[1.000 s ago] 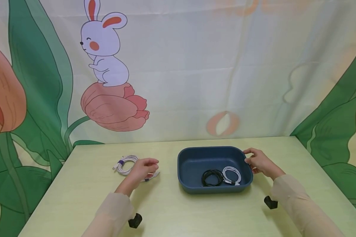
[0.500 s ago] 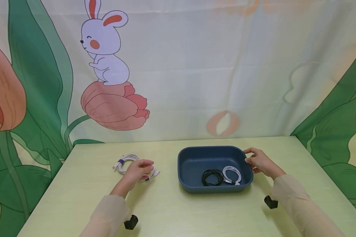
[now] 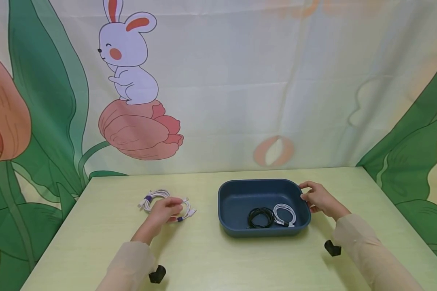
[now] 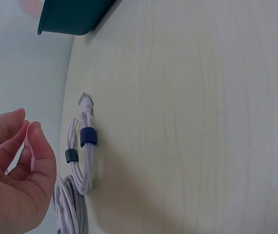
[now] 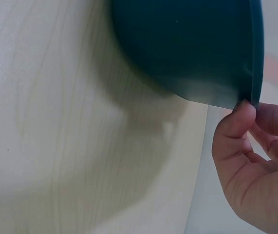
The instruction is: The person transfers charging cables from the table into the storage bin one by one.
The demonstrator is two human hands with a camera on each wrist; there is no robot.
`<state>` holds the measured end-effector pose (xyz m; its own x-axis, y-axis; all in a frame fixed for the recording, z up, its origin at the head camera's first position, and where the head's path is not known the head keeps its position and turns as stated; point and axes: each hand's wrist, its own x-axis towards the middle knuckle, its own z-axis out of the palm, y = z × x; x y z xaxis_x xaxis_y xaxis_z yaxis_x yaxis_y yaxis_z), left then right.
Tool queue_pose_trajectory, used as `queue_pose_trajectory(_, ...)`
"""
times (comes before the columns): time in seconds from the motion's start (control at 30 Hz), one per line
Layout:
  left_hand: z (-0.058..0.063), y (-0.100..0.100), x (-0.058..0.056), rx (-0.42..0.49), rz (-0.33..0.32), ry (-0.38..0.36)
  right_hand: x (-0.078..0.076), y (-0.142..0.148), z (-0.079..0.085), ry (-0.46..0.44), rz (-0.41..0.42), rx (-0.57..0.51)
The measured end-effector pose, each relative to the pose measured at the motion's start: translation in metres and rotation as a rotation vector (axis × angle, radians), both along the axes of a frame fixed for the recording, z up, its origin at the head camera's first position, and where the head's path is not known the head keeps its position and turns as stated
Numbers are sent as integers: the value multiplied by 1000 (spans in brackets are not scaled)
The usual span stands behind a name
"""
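Note:
A larger coiled white cable [image 3: 147, 204] with a purple strap lies on the table at the left. To its right is a smaller coiled white cable [image 3: 187, 213], bound with dark straps. My left hand [image 3: 164, 211] hovers over the two coils, partly covering them in the head view. In the left wrist view its fingers [image 4: 44, 146] are loosely bent, with nothing between them and the thumb. My right hand [image 3: 318, 197] pinches the right rim of a dark blue bin [image 3: 264, 233]. Inside the bin lie a coiled black cable [image 3: 260, 218] and a coiled white cable [image 3: 285, 214].
A pale wood-look table [image 3: 218, 262] carries everything. Behind it hangs a cloth backdrop [image 3: 225, 101] printed with a rabbit and flowers. Small black blocks [image 3: 157, 274] show near both forearms.
My left hand has drawn back to the left and slightly down, uncovering more of the smaller white cable. My right hand stays on the bin rim, and the bin has not moved.

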<state>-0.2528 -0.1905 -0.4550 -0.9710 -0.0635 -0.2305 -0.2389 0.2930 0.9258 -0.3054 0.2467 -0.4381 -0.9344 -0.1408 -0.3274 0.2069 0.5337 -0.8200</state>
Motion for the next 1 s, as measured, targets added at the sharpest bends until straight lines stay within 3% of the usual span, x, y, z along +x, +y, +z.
queue_pose_trajectory(0.63, -11, -14, 2, -35, 27, -9, -2, 3, -3, 10, 6, -8)
queue_pose_trajectory(1.0, -24, -17, -3, -57, 91, -32, -1, 2, -3, 12, 5, 1)
